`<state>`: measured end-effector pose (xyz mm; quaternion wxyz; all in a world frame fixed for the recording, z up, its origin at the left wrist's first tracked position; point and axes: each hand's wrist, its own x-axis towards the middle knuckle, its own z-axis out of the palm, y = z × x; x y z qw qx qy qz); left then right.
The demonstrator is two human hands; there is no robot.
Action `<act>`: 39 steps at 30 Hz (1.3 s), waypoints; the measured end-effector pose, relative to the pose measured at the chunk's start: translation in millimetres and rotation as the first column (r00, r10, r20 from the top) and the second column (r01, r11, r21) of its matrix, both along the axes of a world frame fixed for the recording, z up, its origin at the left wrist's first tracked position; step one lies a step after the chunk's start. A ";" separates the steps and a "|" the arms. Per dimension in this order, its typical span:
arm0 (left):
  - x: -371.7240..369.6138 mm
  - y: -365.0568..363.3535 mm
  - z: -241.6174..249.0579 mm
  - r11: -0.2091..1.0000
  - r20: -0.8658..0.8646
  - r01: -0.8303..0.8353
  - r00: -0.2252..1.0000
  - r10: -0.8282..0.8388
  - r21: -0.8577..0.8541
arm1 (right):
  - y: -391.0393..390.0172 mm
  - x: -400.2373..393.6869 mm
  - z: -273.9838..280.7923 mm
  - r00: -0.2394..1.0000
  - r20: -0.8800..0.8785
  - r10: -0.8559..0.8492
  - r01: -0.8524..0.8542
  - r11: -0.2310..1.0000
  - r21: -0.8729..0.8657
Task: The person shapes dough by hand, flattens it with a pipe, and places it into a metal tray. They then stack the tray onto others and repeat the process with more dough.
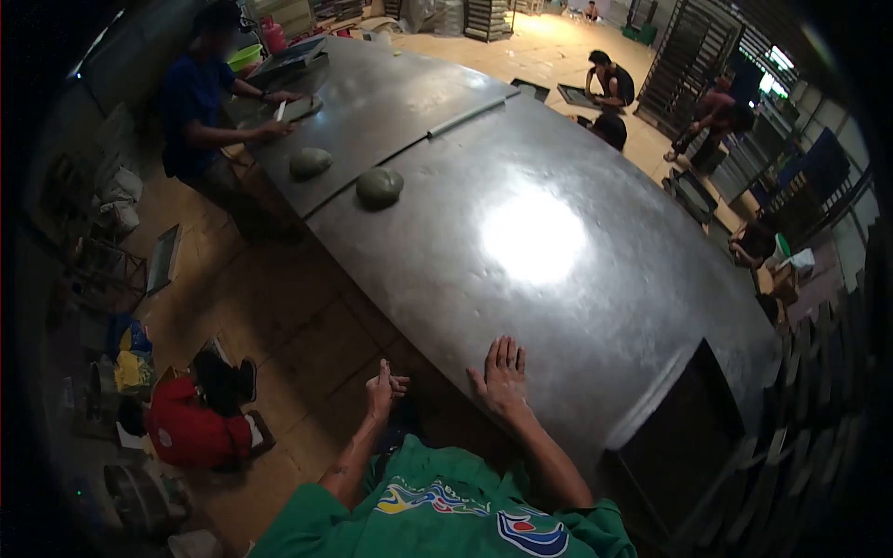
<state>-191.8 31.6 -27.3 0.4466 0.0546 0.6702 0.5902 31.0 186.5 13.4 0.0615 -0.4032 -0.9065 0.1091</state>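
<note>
My right hand [503, 378] lies flat on the near edge of the large metal table [419, 270], fingers stretched out and nothing under them that I can see. Off the table's edge, my left hand [383, 392] hangs in the air over the floor, fingers partly spread and holding nothing. Farther up the table sits a rounded green lump of what looks like dough [379, 188]. A second green lump [311, 164] rests beyond the table seam. To the right of my right hand, a dark rectangular tray [684, 437] lies at the table's near end.
A co-worker in blue [197, 102] stands at the far left edge, hands on a green piece. A person in red [197, 423] crouches on the floor at left. Several people crouch along the right side. A metal bar [473, 116] lies along the seam; a tall rack [688, 65] stands behind.
</note>
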 end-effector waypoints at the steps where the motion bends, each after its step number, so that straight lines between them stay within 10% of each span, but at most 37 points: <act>1: -21.9 11.9 -9.8 0.998 -0.089 0.021 0.996 -0.015 0.060 | 24.0 -24.7 -0.2 1.000 0.004 -0.002 0.002 1.000 0.020; 2: -44.8 27.4 -18.5 0.997 -0.089 0.026 0.996 -0.019 0.079 | 48.6 -52.0 1.1 1.000 0.001 0.007 -0.007 1.000 0.006; 4: -78.9 59.8 -10.6 0.997 -0.791 -0.057 0.607 0.079 0.055 | 95.6 -108.5 4.7 1.000 0.004 0.014 -0.014 1.000 -0.004; 10: -189.1 139.8 35.6 0.996 -0.807 0.057 0.590 0.017 0.062 | 224.7 -260.6 19.1 0.997 0.002 -0.074 0.072 0.966 -0.249; 12: -214.2 168.7 33.5 0.991 -0.934 -0.003 0.335 -0.125 -0.134 | 247.3 -309.1 16.8 0.953 -0.269 -0.141 0.006 0.894 -0.448; 24: -223.4 190.9 22.1 0.990 -0.926 -0.090 0.372 -0.065 -0.106 | 260.9 -508.4 73.9 0.804 -0.020 -0.595 0.500 0.693 -0.520; 26: -220.2 188.2 24.9 0.992 -0.910 -0.074 0.408 -0.067 -0.106 | 271.9 -503.9 52.1 0.717 -0.174 -0.674 0.312 0.534 -0.786; 27: -216.5 180.5 26.5 0.993 -0.910 -0.050 0.406 -0.082 -0.111 | 266.7 -500.2 57.6 0.644 -0.180 -0.744 -0.024 0.216 -0.976; 29: -232.3 174.4 35.8 0.985 -0.904 0.009 0.396 -0.162 -0.172 | 245.5 -484.4 60.8 0.664 -0.202 -0.720 -0.268 0.024 -0.963; 30: -242.7 164.2 37.7 0.999 -0.799 0.020 0.600 -0.032 -0.025 | 235.8 -469.4 61.4 0.693 -0.241 -0.680 -0.471 -0.174 -0.865; 32: -282.6 137.9 55.8 0.989 -0.359 -0.093 0.924 0.129 0.116 | 204.3 -427.8 94.8 0.675 -0.388 -0.628 -0.472 0.036 -0.881; 34: -291.7 110.9 97.3 0.880 -0.050 0.097 0.995 -0.084 0.465 | 162.8 -374.8 127.8 0.712 -0.476 -0.516 -0.453 0.181 -0.873; 39: -206.7 112.4 138.4 0.825 0.392 0.350 0.752 -0.530 0.444 | 56.7 -254.7 146.7 0.802 -0.469 -0.369 -0.262 0.488 -0.833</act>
